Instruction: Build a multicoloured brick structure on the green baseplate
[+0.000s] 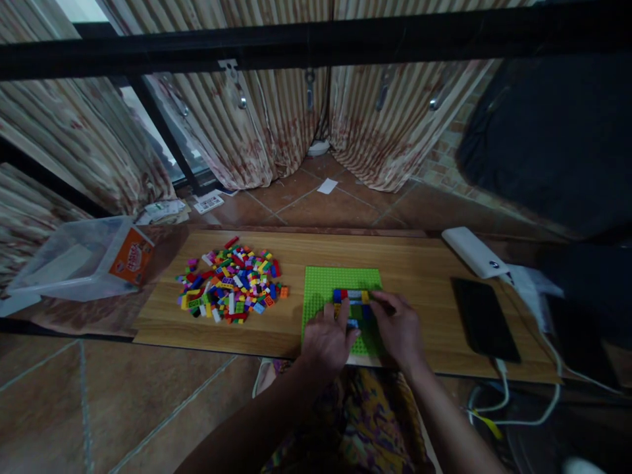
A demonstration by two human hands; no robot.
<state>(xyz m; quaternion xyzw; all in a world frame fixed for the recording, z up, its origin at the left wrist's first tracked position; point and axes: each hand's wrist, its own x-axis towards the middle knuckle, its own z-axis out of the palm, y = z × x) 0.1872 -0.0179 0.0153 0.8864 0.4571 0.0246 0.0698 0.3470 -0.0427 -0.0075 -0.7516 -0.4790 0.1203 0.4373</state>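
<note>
orange label on clear plastic box, print too blurred to read

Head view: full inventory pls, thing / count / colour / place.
board: one, light wood, on the tiled floor.
baseplate: one, green, board centre-right, under both hands.
built bricks: a few, blue, red, yellow, grey, on the baseplate by the fingertips.
brick pile: many, mixed colours, board left.
tub: one, clear plastic with an orange label, left of the board.
phone: one, black, board right.
power bank: one, white, board far right corner.
cables: several, white, off the board's right edge.
curtains: striped beige, behind.
papers: some, white, floor by the curtains.
left hand: on the baseplate, grip unclear.
right hand: on the baseplate, fingertips at the built bricks.
</note>
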